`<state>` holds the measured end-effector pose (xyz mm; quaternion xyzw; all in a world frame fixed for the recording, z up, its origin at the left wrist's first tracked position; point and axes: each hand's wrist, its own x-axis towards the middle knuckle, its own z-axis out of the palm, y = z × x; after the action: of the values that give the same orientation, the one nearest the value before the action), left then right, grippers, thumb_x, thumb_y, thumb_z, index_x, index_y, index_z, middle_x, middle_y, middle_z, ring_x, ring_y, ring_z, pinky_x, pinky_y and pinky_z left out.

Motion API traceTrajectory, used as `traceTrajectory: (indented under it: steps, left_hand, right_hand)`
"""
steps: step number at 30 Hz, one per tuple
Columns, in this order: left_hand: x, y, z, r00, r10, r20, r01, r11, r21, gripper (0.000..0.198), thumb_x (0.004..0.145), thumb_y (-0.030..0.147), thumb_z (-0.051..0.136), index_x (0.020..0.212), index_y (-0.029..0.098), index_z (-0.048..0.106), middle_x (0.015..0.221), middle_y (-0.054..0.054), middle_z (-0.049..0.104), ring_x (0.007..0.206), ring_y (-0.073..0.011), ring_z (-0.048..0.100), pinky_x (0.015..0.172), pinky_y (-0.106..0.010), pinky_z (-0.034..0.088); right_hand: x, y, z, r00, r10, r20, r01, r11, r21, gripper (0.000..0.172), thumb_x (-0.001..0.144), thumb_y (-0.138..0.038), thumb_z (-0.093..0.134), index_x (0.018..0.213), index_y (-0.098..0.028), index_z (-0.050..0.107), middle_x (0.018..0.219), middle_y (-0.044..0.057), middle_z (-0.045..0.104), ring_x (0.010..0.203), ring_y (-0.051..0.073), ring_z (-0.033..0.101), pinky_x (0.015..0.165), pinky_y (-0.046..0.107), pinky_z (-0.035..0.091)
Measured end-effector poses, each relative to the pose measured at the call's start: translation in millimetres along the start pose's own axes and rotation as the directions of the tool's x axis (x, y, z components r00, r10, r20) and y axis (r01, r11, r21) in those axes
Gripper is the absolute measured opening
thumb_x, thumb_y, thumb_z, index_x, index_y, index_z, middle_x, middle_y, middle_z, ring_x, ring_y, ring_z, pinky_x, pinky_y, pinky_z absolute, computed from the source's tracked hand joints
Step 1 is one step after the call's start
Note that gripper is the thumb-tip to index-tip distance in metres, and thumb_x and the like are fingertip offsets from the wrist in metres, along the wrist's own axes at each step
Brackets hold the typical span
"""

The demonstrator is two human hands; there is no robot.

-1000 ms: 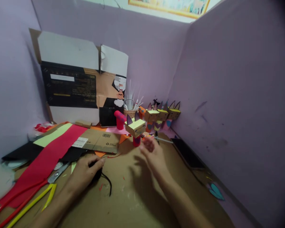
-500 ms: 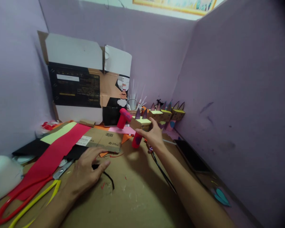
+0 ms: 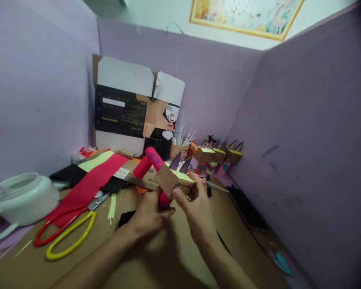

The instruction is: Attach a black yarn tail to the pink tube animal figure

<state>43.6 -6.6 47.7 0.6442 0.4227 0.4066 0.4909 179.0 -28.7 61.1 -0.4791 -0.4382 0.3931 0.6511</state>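
Both hands hold a cardboard animal figure (image 3: pixel 171 178) above the brown table (image 3: pixel 168 261). It has a box head with a yellow-green top, two purple ears and a pink tube body. My left hand (image 3: pixel 149 216) is closed around the pink tube leg under the box. My right hand (image 3: pixel 195 208) grips the box from the right side, fingers curled on it. A black paper scrap (image 3: pixel 126 218) lies on the table just left of my left hand.
Scissors with red and yellow handles (image 3: pixel 69 230) lie at the left beside red paper (image 3: pixel 87 188). A white pot (image 3: pixel 21 198) stands far left. Several similar cardboard figures (image 3: pixel 219 154) line the back right corner. A flattened carton (image 3: pixel 132 112) leans on the back wall. Purple walls enclose the desk.
My right hand brought the figure from the back of the table toward me. My left hand left the black scrap and took hold of the pink tube. The camera has tilted up and left.
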Motion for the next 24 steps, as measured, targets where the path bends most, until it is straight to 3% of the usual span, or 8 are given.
traceTrajectory:
  steps: [4, 8, 12, 14, 18, 20, 22, 24]
  left_hand:
    - [-6.5, 8.8, -14.1, 0.968, 0.021, 0.25, 0.046, 0.965, -0.258, 0.03, 0.054, 0.031, 0.071, 0.076, 0.014, 0.059, 0.063, -0.001, 0.058, 0.054, -0.0142, 0.054, 0.052, -0.026, 0.043]
    - [-8.8, 4.4, -24.9, 0.908, 0.125, 0.4, 0.078, 0.887, -0.454, 0.045, 0.05, 0.027, 0.07, 0.093, 0.015, 0.062, 0.065, -0.002, 0.062, 0.052, -0.013, 0.054, 0.05, -0.025, 0.042]
    - [-3.2, -14.2, -34.0, 0.883, 0.25, 0.398, 0.006, 0.84, -0.542, 0.053, 0.054, 0.029, 0.076, 0.104, 0.016, 0.064, 0.074, -0.005, 0.066, 0.06, -0.0135, 0.056, 0.056, -0.024, 0.042]
    - [1.0, -22.4, -39.2, 0.868, 0.314, 0.384, -0.045, 0.82, -0.57, 0.053, 0.059, 0.035, 0.077, 0.107, 0.016, 0.064, 0.072, -0.005, 0.066, 0.061, -0.0132, 0.055, 0.058, -0.024, 0.041]
    - [7.1, -33.6, -45.6, 0.829, 0.417, 0.372, -0.121, 0.784, -0.609, 0.046, 0.068, 0.04, 0.072, 0.108, 0.019, 0.063, 0.071, -0.004, 0.065, 0.062, -0.0126, 0.053, 0.057, -0.023, 0.04]
    - [9.1, -40.2, -46.0, 0.803, 0.453, 0.387, -0.139, 0.774, -0.618, 0.046, 0.07, 0.043, 0.07, 0.108, 0.019, 0.062, 0.07, -0.004, 0.064, 0.06, -0.0128, 0.052, 0.055, -0.023, 0.039]
    - [11.2, -48.6, -45.1, 0.783, 0.482, 0.394, -0.152, 0.761, -0.63, 0.045, 0.071, 0.046, 0.068, 0.108, 0.021, 0.061, 0.066, -0.002, 0.062, 0.057, -0.0121, 0.05, 0.053, -0.023, 0.039]
    - [13.0, -57.2, -43.6, 0.773, 0.499, 0.392, -0.161, 0.752, -0.64, 0.046, 0.07, 0.051, 0.067, 0.106, 0.025, 0.06, 0.06, 0.0, 0.058, 0.053, -0.0109, 0.047, 0.053, -0.023, 0.04]
  right_hand:
    - [20.7, -6.0, -22.9, 0.994, -0.109, -0.025, 0.111, 0.981, 0.157, 0.072, 0.066, -0.063, 0.067, 0.121, -0.021, 0.05, 0.125, 0.012, 0.057, 0.116, 0.029, 0.054, 0.1, 0.046, 0.039]
    - [42.0, -13.6, -40.3, 0.963, -0.263, 0.056, 0.241, 0.935, 0.26, 0.062, 0.069, -0.056, 0.071, 0.119, -0.024, 0.053, 0.128, 0.009, 0.057, 0.12, 0.025, 0.052, 0.102, 0.042, 0.038]
    - [40.4, -11.0, -41.3, 0.924, -0.37, -0.102, 0.381, 0.915, 0.133, 0.046, 0.075, -0.044, 0.07, 0.113, -0.023, 0.057, 0.117, 0.009, 0.062, 0.106, 0.022, 0.059, 0.088, 0.036, 0.047]
    - [36.0, -5.3, -41.1, 0.929, -0.332, -0.165, 0.346, 0.936, 0.065, 0.042, 0.073, -0.044, 0.071, 0.106, -0.021, 0.059, 0.104, 0.007, 0.065, 0.093, 0.02, 0.061, 0.078, 0.033, 0.049]
    - [33.9, 6.5, -45.6, 0.953, -0.24, -0.183, 0.249, 0.968, 0.023, 0.031, 0.073, -0.046, 0.07, 0.08, -0.017, 0.063, 0.069, 0.002, 0.061, 0.065, 0.016, 0.056, 0.065, 0.03, 0.047]
    - [38.2, 9.9, -49.6, 0.952, -0.237, -0.194, 0.247, 0.969, 0.025, 0.032, 0.072, -0.047, 0.07, 0.08, -0.017, 0.062, 0.071, 0.002, 0.062, 0.067, 0.016, 0.057, 0.07, 0.032, 0.047]
    - [44.0, 11.4, -53.2, 0.96, -0.224, -0.171, 0.234, 0.971, 0.042, 0.043, 0.065, -0.049, 0.075, 0.093, -0.018, 0.062, 0.088, 0.006, 0.066, 0.082, 0.02, 0.06, 0.08, 0.036, 0.047]
    - [48.4, 11.4, -55.3, 0.98, -0.186, -0.069, 0.19, 0.979, 0.068, 0.058, 0.056, -0.05, 0.079, 0.102, -0.019, 0.062, 0.101, 0.01, 0.067, 0.093, 0.024, 0.062, 0.085, 0.039, 0.048]
